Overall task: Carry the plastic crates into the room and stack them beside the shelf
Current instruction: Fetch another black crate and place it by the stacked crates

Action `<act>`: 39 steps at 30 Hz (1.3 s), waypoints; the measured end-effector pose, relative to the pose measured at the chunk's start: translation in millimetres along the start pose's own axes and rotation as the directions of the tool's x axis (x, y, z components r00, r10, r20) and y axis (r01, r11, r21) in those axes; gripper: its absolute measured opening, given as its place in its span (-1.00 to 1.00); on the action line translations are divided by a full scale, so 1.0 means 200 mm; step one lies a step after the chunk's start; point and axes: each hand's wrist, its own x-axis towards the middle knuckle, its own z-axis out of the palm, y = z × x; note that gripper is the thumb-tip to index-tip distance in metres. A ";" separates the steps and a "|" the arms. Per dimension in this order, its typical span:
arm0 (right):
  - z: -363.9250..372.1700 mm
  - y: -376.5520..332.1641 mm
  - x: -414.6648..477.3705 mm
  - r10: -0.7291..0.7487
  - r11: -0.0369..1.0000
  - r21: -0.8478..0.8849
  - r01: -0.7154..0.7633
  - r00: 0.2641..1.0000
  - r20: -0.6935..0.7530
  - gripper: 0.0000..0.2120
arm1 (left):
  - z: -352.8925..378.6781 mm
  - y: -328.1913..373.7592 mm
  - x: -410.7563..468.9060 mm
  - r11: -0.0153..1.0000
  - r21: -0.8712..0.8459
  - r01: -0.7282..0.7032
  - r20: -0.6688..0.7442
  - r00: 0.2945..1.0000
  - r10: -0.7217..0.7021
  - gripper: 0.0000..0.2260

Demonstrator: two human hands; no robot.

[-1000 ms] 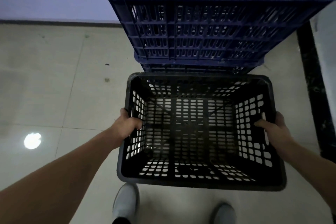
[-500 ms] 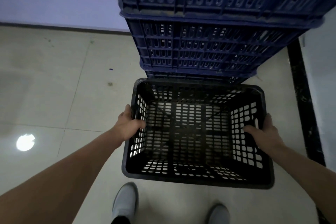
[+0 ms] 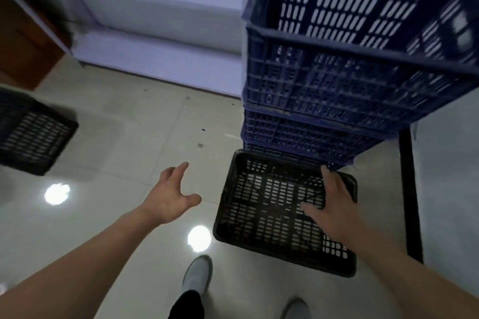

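Head view, looking down: a black plastic crate (image 3: 229, 189) sits on the pale tiled floor (image 3: 116, 142) under the right hand (image 3: 334, 211). Only its slotted bottom shows inside. Its far edge is right against the foot of a stack of blue crates (image 3: 324, 80), which rises just beyond the right hand's fingertips. The top blue crate also shows only its slotted bottom. A second black crate (image 3: 31, 134), blurred, lies on the floor well out to the left of the left hand (image 3: 168, 197).

The right hand is stretched palm down over the right side of the black crate. Its fingers are straight and slightly apart, and they point toward the blue stack. The thumb is angled inward over the crate's mesh. It grips nothing, and I cannot tell whether the palm rests on the rim or hangs just above it.

The left hand is clear of the crate, over bare tile to its left, with a strip of floor between thumb and crate wall. Its fingers are spread and loosely bent, its thumb points toward the crate, and it holds nothing.

Below the left wrist are a ceiling light's reflection (image 3: 199, 238) and a grey shoe (image 3: 197, 274).
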 end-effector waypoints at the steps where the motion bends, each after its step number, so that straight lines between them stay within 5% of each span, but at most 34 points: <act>1: -0.04 -0.09 -0.03 -0.036 0.999 0.015 0.036 0.999 0.004 0.03 | -0.08 0.01 -0.07 1.000 0.001 -0.001 -0.028 1.000 0.001 -0.18; 13: -0.38 -1.26 -0.17 -0.373 0.926 -0.077 0.370 0.927 -0.030 0.01 | -0.96 -0.14 -0.62 0.994 -0.107 -0.022 -0.247 0.969 -0.005 -0.08; 24: -0.30 -2.31 -0.18 -0.552 0.830 -0.116 0.545 0.833 -0.031 0.05 | -1.76 -0.58 -0.80 0.992 -0.117 -0.047 -0.385 0.923 -0.001 -0.03; 33: -0.13 -2.98 -0.10 -0.702 0.692 -0.167 0.702 0.709 0.070 0.16 | -2.15 -0.93 -0.98 0.978 -0.210 -0.016 -0.487 0.869 -0.091 0.17; 39: 0.01 -3.44 0.09 -0.795 0.576 -0.165 0.800 0.596 0.117 0.06 | -2.40 -1.13 -1.05 0.957 -0.284 0.051 -0.575 0.790 -0.213 0.09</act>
